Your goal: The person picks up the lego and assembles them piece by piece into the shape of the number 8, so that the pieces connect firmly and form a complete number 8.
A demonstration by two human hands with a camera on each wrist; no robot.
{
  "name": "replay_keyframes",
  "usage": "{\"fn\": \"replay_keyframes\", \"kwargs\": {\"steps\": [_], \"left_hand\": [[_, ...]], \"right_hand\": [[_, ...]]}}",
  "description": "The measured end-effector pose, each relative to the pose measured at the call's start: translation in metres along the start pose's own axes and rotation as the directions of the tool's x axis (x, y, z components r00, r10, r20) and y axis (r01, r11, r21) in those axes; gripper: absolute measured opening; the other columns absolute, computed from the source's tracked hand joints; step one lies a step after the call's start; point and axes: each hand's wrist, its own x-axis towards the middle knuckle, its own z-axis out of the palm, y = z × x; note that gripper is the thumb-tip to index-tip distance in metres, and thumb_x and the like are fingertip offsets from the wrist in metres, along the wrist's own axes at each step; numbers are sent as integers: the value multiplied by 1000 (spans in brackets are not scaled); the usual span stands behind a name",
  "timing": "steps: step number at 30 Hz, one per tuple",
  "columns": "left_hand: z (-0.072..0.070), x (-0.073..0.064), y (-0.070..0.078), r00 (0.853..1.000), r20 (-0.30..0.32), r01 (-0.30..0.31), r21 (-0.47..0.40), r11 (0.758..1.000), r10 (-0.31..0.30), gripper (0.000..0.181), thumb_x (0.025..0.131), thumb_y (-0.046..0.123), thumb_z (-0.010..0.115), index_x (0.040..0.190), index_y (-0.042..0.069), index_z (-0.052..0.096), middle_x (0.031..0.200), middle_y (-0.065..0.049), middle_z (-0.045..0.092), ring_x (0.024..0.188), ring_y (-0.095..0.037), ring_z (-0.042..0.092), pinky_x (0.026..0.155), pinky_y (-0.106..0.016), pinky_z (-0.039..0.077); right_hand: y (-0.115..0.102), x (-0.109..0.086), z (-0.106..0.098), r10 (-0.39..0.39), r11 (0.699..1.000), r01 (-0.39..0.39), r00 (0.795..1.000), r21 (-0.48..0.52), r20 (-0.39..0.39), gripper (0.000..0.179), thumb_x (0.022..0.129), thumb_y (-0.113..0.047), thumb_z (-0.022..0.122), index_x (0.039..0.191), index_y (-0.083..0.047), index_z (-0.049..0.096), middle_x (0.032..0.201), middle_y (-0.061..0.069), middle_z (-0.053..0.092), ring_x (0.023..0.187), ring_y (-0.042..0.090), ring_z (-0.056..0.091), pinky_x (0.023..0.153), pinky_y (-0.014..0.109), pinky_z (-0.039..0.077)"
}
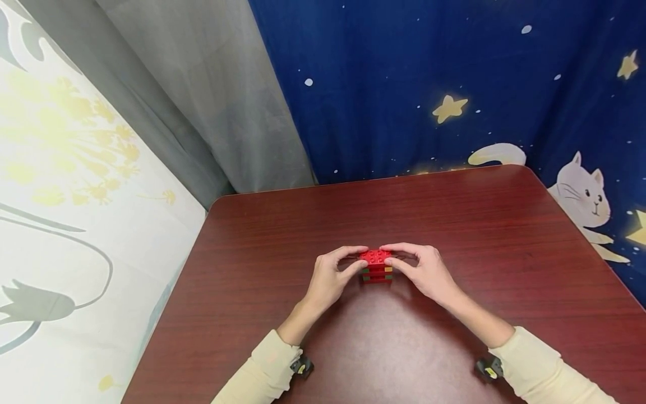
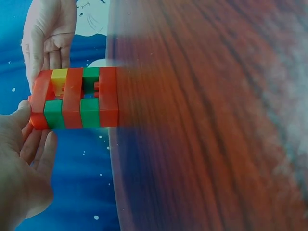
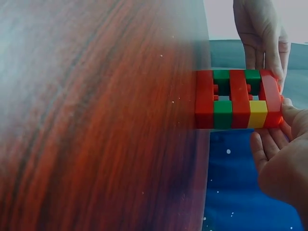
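A small tower of toy building bricks stands on the table, with three wide red layers. Its top red brick (image 1: pixel 375 257) shows studs, and my two hands hold it from opposite sides. My left hand (image 1: pixel 327 279) pinches its left end between thumb and fingers. At the right end, the thumb and fingers of my right hand (image 1: pixel 429 273) grip in the same way. In the left wrist view, green bricks (image 2: pixel 89 113) and a yellow brick (image 2: pixel 59 82) sit between the red layers, with gaps through the middle. The bottom red brick (image 3: pixel 204 99) rests on the tabletop.
The dark red wooden table (image 1: pixel 282 224) has rounded far corners. Behind it hang a grey curtain (image 1: pixel 202 84) and a blue curtain (image 1: pixel 378 84) with stars and a cat. A pale patterned curtain (image 1: pixel 75 196) is on the left. Each sleeve cuff has a small black device (image 1: pixel 301 366) beside it.
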Motion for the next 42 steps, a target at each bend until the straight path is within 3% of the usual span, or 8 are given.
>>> {"fn": "replay_keyframes", "kwargs": {"steps": [9,20,29,42], "left_hand": [[-4,3,1,1000,30,1,79,997,-3,34,95,25,82,128,18,78,121,4,77,112,-6,71,97,-28,58],[-3,2,-2,1000,25,16,57,998,-17,34,95,26,82,128,18,78,120,4,78,112,-6,71,95,-28,59],[-2,2,-1,999,32,36,-10,999,-35,33,95,25,81,127,17,78,119,2,78,109,-8,73,91,-27,60],[-2,1,-1,999,24,27,23,999,-28,31,95,23,82,125,16,79,117,1,79,108,-7,73,90,-26,60]], "right_hand": [[-3,1,-2,27,998,-25,999,-64,29,32,97,-23,82,128,-14,78,116,5,79,95,17,78,76,26,61],[-3,3,0,3,998,-2,1000,-59,18,31,94,-19,84,124,-13,80,112,6,79,93,19,79,77,28,62],[-1,2,2,-14,999,14,1000,-43,11,31,94,-15,84,124,-9,79,112,9,79,93,20,78,78,28,63],[1,1,3,-12,999,13,1000,-44,11,30,95,-14,83,124,-9,79,113,10,79,94,20,78,77,29,63]]}}
